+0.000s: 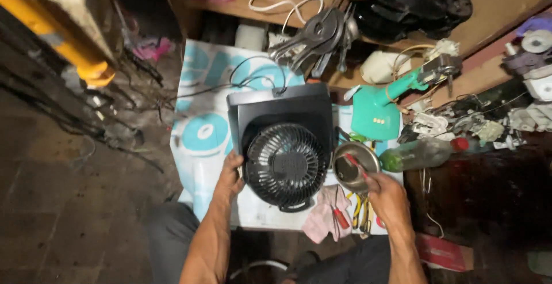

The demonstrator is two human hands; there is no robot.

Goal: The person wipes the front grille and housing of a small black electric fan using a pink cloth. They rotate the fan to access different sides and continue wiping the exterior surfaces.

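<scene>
One black fan, left hand gripping its edge; right hand pinching one red-handled tool in one metal bowl

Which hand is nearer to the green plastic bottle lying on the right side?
The right hand. It is just below and left of the green bottle, at the metal bowl. The left hand holds the black fan far across.

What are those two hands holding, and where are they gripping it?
The left hand grips the black fan at its left edge. The right hand holds a red-handled tool by its handle, over a small metal bowl.
</scene>
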